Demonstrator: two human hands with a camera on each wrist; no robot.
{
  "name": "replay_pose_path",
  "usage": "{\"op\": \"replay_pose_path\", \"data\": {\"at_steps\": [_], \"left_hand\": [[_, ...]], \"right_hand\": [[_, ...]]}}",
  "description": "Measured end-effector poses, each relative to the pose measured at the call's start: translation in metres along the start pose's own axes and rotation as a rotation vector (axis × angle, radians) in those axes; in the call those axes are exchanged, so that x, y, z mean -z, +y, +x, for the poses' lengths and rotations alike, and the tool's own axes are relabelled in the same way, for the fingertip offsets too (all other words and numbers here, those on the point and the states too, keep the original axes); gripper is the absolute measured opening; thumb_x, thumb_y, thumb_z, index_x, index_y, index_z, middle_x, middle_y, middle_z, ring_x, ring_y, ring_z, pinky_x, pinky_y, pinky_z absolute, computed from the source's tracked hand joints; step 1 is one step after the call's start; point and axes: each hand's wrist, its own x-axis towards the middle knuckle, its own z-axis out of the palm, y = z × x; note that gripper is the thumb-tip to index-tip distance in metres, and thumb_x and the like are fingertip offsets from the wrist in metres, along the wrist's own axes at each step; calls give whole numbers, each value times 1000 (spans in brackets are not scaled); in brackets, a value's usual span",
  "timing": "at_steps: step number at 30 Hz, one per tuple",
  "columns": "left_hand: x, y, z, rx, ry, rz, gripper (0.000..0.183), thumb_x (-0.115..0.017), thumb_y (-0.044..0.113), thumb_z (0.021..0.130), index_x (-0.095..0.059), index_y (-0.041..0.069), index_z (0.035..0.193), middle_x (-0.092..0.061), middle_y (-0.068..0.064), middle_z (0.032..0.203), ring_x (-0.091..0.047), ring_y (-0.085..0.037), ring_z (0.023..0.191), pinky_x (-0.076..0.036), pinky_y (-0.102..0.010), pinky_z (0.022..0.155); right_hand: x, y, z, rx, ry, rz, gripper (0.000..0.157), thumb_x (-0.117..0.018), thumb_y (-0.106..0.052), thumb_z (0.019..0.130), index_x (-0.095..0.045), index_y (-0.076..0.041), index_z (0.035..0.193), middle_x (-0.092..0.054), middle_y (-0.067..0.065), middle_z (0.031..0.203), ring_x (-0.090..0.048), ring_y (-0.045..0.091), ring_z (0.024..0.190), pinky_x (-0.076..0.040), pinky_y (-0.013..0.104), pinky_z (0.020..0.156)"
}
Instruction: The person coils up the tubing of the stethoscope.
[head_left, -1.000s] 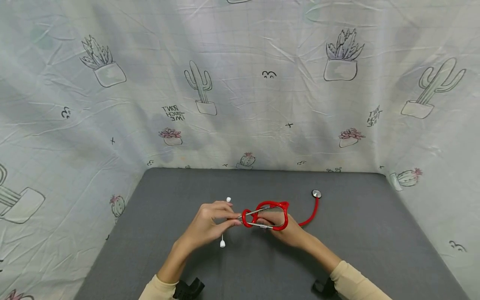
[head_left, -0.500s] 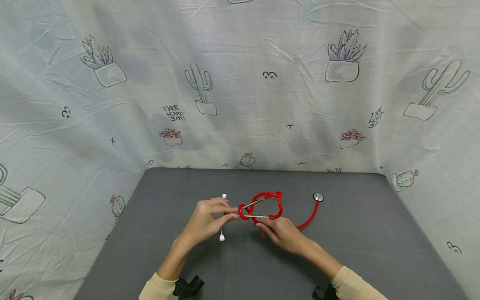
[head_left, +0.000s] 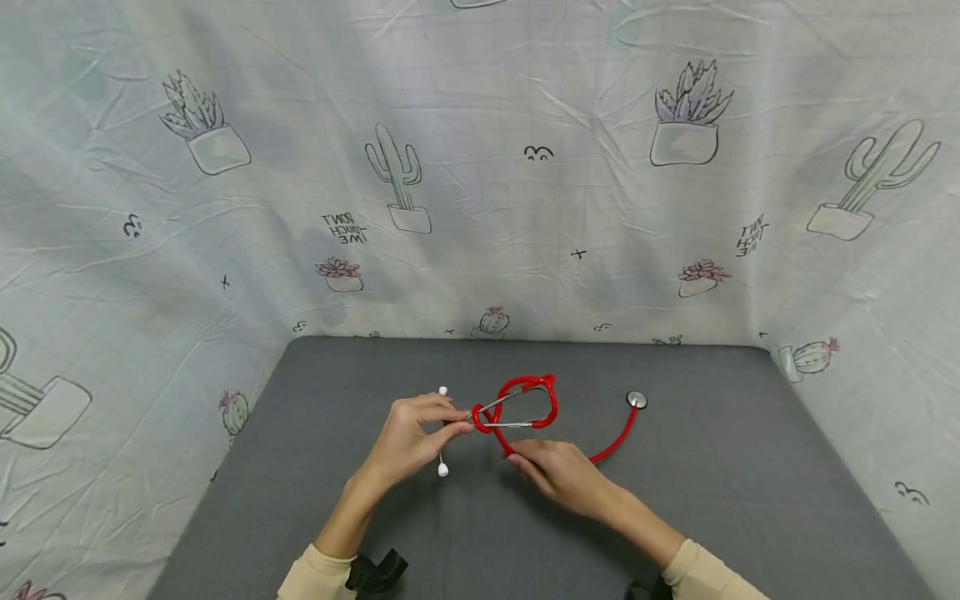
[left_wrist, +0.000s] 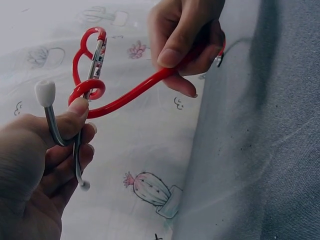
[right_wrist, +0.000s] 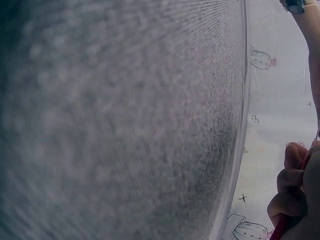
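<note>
A red stethoscope (head_left: 556,407) is held above the grey table by both hands. My left hand (head_left: 408,433) pinches its metal ear tubes near the white ear tips (left_wrist: 45,93), where a loop of red tubing (left_wrist: 88,89) wraps round them. Lower and to the right, my right hand (head_left: 562,471) grips the red tube (left_wrist: 131,95) with curled fingers, as the left wrist view shows. From that hand the tube runs on to the round chest piece (head_left: 636,400) at the right. In the right wrist view, part of the right hand (right_wrist: 292,192) appears at the edge.
The grey table (head_left: 720,467) spreads under both hands. Behind and beside it hangs a pale curtain (head_left: 480,183) printed with potted cacti. Black straps (head_left: 377,573) sit at the wrists, near the beige sleeves.
The right hand has come out from behind the red loop and slid down along the tube. The left hand, still pinching the ear tubes, has shifted slightly left and up with the stethoscope.
</note>
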Motion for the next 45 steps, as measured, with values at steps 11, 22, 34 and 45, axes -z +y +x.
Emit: {"op": "replay_pose_path", "data": {"at_steps": [11,22,34,45], "left_hand": [[-4,-1,-1,43,26,46,18,-94,2,80,-88,5,97,-80,-1,84,-70,-12,76,-58,-29,61],[-4,-2,-3,114,12,98,13,-94,8,83,-88,5,95,-80,-1,83,-70,-11,75,-54,-24,57],[-4,-1,-5,149,-25,121,13,-93,8,83,-88,5,96,-79,-2,81,-61,-1,67,-45,-18,50],[-2,-5,-7,146,-23,128,13,-93,7,83,-88,5,95,-79,-2,81,-64,-4,68,-46,-18,50]], "right_hand": [[-3,-7,-2,42,25,-69,11,-69,-13,107,-79,-11,112,-77,-6,89,-67,-1,81,-60,23,76],[3,-17,-1,12,-15,-124,10,-73,-13,104,-78,-13,112,-81,-5,97,-69,-1,81,-61,22,73],[9,-30,3,2,-70,-212,4,-74,-18,104,-72,-16,101,-66,-14,82,-49,-5,67,-49,15,61],[16,-37,2,25,-97,-264,8,-77,-16,101,-74,-12,107,-66,-11,81,-47,-6,62,-44,11,55]]}}
